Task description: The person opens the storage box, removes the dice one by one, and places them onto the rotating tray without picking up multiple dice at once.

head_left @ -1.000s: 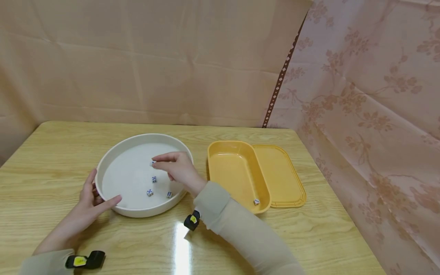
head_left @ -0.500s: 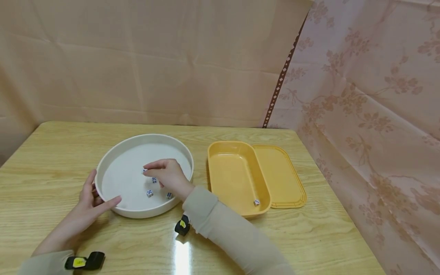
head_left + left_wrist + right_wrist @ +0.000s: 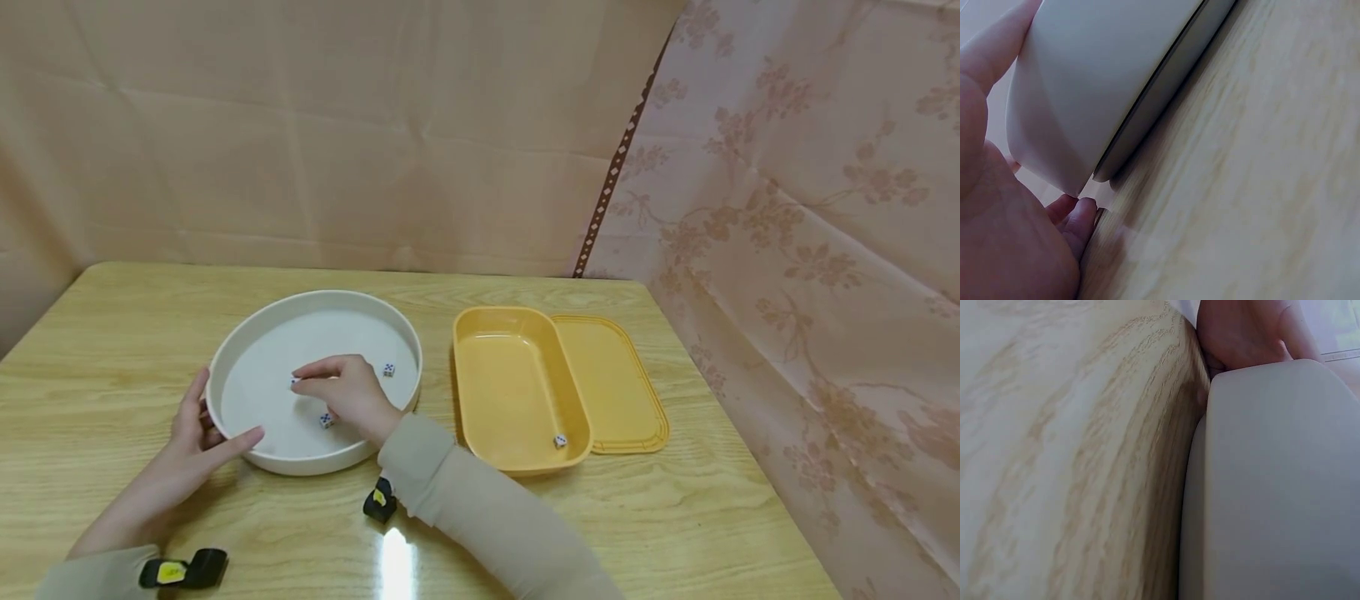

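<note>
A white round tray (image 3: pixel 258 379) with a low wall stands on the wooden table, left of centre in the head view. My left hand (image 3: pixel 191 446) grips its left side, thumb over the rim and fingers against the outer wall. The left wrist view shows fingertips beneath the tray's lower edge (image 3: pixel 1066 119). Over the tray, my right hand (image 3: pixel 351 393) pinches a small white die (image 3: pixel 294 381) with blue dots between thumb and fingertips. Another die (image 3: pixel 327 421) lies just below that hand, and one more die (image 3: pixel 388 370) lies to its right. The hand covers part of the tray floor.
Right of the tray sits a yellow rectangular container (image 3: pixel 517 383) holding one die (image 3: pixel 560 440) in its near right corner. A yellow lid (image 3: pixel 611 383) lies flat beside it. Cloth curtains (image 3: pixel 337 142) hang behind the table (image 3: pixel 675 517).
My right hand has moved left and slightly nearer over the tray with the pinched die. A die at the tray's right has come into view; two others are now covered. My left hand stays put.
</note>
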A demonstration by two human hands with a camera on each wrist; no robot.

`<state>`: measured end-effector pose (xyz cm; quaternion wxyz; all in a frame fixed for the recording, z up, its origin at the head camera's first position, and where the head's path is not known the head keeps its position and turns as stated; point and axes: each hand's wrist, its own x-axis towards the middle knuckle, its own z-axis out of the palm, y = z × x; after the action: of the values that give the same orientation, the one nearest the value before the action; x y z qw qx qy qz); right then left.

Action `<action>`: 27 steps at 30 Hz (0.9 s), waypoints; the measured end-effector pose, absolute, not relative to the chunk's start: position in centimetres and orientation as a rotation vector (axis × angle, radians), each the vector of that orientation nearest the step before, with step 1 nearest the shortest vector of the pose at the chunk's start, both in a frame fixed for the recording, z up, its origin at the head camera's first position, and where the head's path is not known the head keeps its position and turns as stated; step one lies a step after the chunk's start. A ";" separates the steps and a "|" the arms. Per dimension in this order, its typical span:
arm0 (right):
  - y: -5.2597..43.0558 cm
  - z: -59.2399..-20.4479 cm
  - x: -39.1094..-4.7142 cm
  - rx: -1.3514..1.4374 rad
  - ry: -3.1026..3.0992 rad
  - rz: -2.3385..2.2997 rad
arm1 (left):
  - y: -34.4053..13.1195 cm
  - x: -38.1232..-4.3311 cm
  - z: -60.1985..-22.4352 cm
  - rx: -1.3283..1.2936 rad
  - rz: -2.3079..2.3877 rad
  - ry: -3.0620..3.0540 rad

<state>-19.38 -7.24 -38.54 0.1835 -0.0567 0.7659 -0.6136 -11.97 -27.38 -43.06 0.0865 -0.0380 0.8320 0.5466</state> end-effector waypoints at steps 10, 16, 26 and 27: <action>-7.5 -38.8 -19.4 -0.212 2.222 -1.708 | -27.4 -11.9 -43.0 -0.103 1.626 2.482; -7.0 -38.4 -18.9 -0.242 2.261 -1.690 | -27.3 -12.0 -42.9 -0.095 1.627 2.483; -5.7 -36.9 -18.3 -0.286 2.216 -1.722 | -27.5 -12.0 -42.6 -0.088 1.581 2.498; -5.5 -36.7 -18.3 -0.286 2.211 -1.726 | -27.5 -12.0 -42.6 -0.085 1.582 2.500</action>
<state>-18.26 -5.46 -36.72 0.1604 -0.1001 0.7741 -0.6042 -11.99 -27.50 -42.59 0.0911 -0.0287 0.8412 0.5323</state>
